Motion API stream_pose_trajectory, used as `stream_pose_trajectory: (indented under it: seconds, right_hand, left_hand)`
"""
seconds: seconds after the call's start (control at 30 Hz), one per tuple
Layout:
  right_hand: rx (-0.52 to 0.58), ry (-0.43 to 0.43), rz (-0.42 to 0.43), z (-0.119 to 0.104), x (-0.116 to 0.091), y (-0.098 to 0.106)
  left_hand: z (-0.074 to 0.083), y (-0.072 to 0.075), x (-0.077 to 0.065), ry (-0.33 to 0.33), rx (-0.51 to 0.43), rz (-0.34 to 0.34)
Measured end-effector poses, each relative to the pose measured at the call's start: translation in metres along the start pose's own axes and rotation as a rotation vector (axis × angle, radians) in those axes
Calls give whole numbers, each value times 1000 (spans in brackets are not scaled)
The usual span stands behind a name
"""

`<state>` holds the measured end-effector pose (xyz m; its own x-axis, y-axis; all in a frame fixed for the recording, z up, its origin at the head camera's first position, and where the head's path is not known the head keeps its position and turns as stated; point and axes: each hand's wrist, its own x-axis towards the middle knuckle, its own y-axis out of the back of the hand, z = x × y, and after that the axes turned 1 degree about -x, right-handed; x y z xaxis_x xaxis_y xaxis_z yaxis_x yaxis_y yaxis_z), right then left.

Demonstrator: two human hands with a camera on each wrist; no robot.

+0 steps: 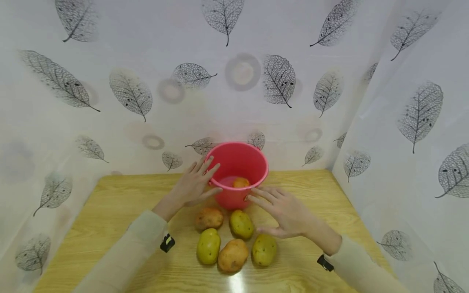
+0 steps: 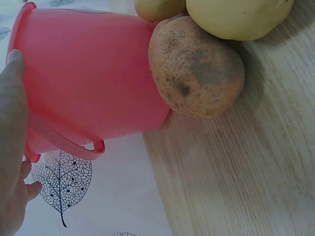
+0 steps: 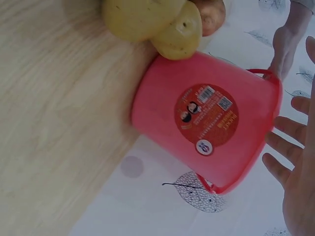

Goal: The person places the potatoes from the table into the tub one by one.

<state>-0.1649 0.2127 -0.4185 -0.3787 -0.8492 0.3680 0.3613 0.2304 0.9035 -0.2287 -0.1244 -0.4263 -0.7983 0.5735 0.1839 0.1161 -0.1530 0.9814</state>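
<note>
A red plastic bucket (image 1: 234, 199) stands upright on the table, with a brownish-orange potato (image 1: 241, 182) inside. At its left rim is my left hand (image 1: 194, 183), fingers spread and fairly straight. My right hand (image 1: 283, 211) reaches to the front right rim, its fingers extended and the thumb apart; neither hand grips anything. In front of the bucket lie two brown potatoes (image 1: 209, 219) and three yellow-green ones (image 1: 241, 224). The left wrist view shows dark blotches on one brown potato (image 2: 197, 69) beside the bucket wall. A round label (image 3: 206, 118) marks the bucket's side.
The light wood table (image 1: 128, 203) ends just behind the bucket. White sheeting with a leaf print (image 1: 146, 134) hangs behind and at the sides. The bucket's handle (image 2: 64, 140) hangs down along its outside.
</note>
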Motion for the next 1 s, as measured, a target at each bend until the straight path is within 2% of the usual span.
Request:
stream_pose_trajectory:
  seconds: [0.17,0.63,0.87,1.0]
  right_hand:
    - [-17,26,-22,-9,-14,-7]
    - [55,-26,-154,-34,-43,-22]
    - [14,6,-144,-39,-56,-38]
    - [31,0,-129,-43,-60,-43]
  left_hand:
    - [0,2,0,-2,1,-10]
    - [1,2,0,-2,-2,-8]
    - [1,1,0,1,2,-8]
    - [0,1,-1,2,0,-9]
